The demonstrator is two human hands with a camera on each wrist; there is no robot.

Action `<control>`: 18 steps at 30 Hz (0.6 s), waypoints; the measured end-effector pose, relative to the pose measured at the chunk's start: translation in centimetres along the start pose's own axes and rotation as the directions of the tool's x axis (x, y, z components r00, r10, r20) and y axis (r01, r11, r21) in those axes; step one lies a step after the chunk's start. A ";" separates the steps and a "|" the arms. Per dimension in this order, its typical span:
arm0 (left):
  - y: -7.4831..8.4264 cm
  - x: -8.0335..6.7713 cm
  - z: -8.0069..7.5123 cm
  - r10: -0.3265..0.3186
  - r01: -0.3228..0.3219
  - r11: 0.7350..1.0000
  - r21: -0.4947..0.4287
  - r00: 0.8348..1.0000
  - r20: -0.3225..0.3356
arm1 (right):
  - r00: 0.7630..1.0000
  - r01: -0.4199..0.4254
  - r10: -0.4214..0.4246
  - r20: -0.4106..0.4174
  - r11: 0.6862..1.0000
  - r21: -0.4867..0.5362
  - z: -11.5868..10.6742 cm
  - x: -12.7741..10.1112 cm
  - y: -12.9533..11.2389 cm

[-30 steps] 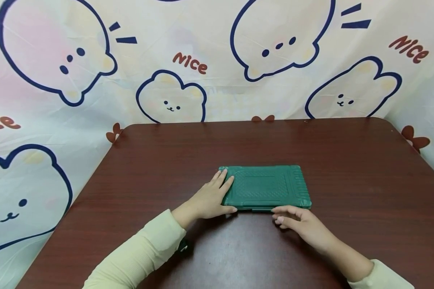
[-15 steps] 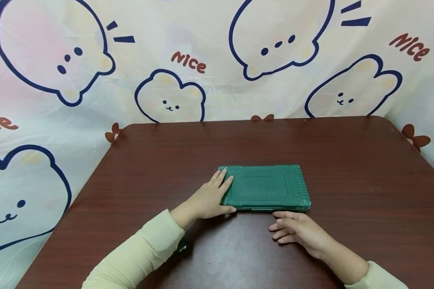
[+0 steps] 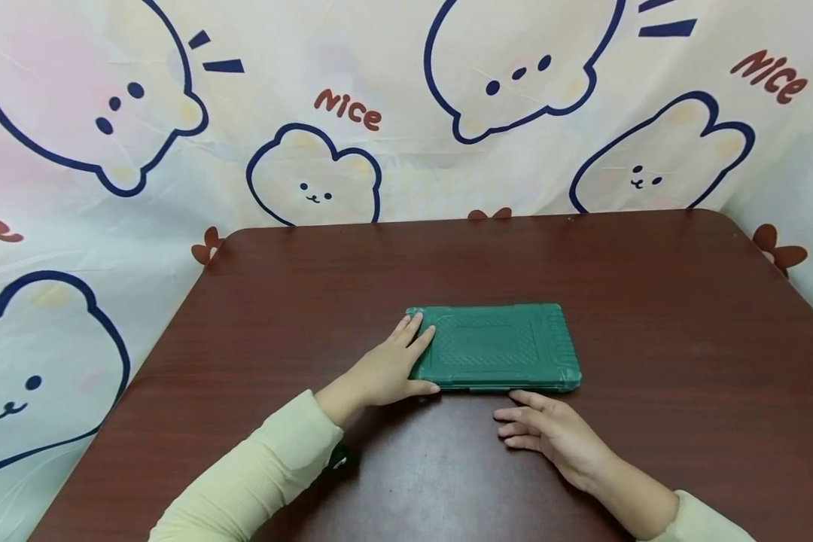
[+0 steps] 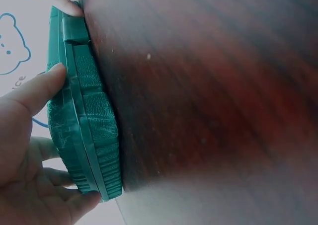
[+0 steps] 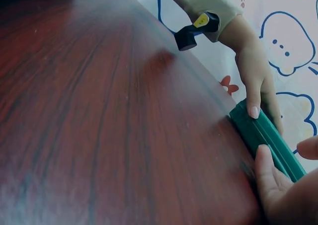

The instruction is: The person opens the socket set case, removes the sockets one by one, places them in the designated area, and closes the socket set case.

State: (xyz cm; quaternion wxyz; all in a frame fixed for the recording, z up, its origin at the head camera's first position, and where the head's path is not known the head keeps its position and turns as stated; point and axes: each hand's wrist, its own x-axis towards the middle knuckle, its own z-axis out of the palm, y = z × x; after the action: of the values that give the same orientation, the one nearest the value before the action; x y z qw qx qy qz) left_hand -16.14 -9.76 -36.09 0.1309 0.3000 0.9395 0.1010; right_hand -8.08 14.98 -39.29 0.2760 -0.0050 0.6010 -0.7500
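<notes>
**Both hands at the green case, lid down**

The green case [image 3: 493, 348] lies flat and closed near the middle of the dark wooden bench [image 3: 650, 301]; take it as your landmark.

Your left hand [image 3: 386, 369] lies on the case's left end. The fingers [image 3: 416, 335] rest straight on the top face, pointing toward the far left corner, and the thumb presses against the near edge at that corner. The left wrist view shows the thumb [image 4: 37, 88] flat on the ribbed side of the case [image 4: 84, 120], with the other fingers on its top face. This grip is a flat, steadying one: fingers extended, nothing curled round the case.

Your right hand [image 3: 549, 429] rests on the bench just in front of the case's near edge, right of its middle. The fingers are loosely extended and point left; the uppermost one lies right along the near edge. From the right wrist view, the thumb [image 5: 266, 170] touches that edge of the case [image 5: 268, 135]. This grip is relaxed and holds nothing.

Behind the bench, beyond the case's far side, hangs a cloth backdrop [image 3: 379, 113] printed with cartoon bears and the word "Nice". Both arms wear pale yellow sleeves [image 3: 257, 474].
</notes>
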 end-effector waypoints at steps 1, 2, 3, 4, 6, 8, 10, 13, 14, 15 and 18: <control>0.0 0.0 0.0 0.000 0.000 1.000 -0.006 1.000 0.002 | 1.000 0.007 -0.007 -0.006 1.000 0.010 0.1 0.0 0.0; 0.0 0.0 0.0 0.000 0.000 1.000 -0.012 1.000 0.001 | 1.000 0.013 -0.013 -0.013 1.000 0.023 0.2 0.1 0.0; 0.0 0.1 0.0 -0.001 0.001 1.000 -0.018 1.000 0.001 | 1.000 0.016 -0.016 -0.023 0.999 0.040 0.3 0.1 -0.1; -0.1 0.1 0.0 -0.001 0.001 1.000 -0.022 1.000 0.002 | 0.999 0.023 -0.022 -0.027 0.998 0.057 0.3 0.1 -0.1; -0.1 0.1 -0.1 -0.001 0.001 1.000 -0.028 1.000 -0.001 | 0.999 0.039 -0.036 -0.037 0.995 0.091 0.5 0.2 0.0; -0.2 0.2 -0.1 0.000 0.000 0.999 -0.032 1.000 -0.004 | 0.998 0.049 -0.042 -0.055 0.992 0.118 0.7 0.3 0.0; -0.3 0.3 -0.1 0.000 0.000 0.999 -0.033 1.000 -0.006 | 0.996 0.060 -0.050 -0.075 0.988 0.139 0.9 0.3 0.1; -0.5 0.4 -0.1 -0.001 0.000 1.000 -0.026 1.000 -0.012 | 0.992 0.069 -0.051 -0.117 0.985 0.159 1.3 0.5 0.1; -0.5 0.4 -0.2 -0.002 0.001 1.000 -0.023 1.000 -0.014 | 0.991 0.070 -0.050 -0.127 0.984 0.163 1.4 0.5 0.0; -0.6 0.4 -0.2 -0.003 0.003 1.000 -0.021 1.000 -0.015 | 0.990 0.070 -0.047 -0.137 0.984 0.166 1.4 0.6 0.0; -0.6 0.5 -0.2 -0.004 0.004 1.000 -0.018 1.000 -0.014 | 0.988 0.064 -0.041 -0.149 0.986 0.152 1.4 0.7 -0.1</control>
State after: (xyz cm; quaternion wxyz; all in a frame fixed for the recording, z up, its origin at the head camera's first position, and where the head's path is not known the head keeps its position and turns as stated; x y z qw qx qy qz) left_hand -16.91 -10.03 -36.16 0.1270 0.2961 0.9401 0.1113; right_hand -8.22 13.41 -39.04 0.2111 0.0556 0.5584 -0.8004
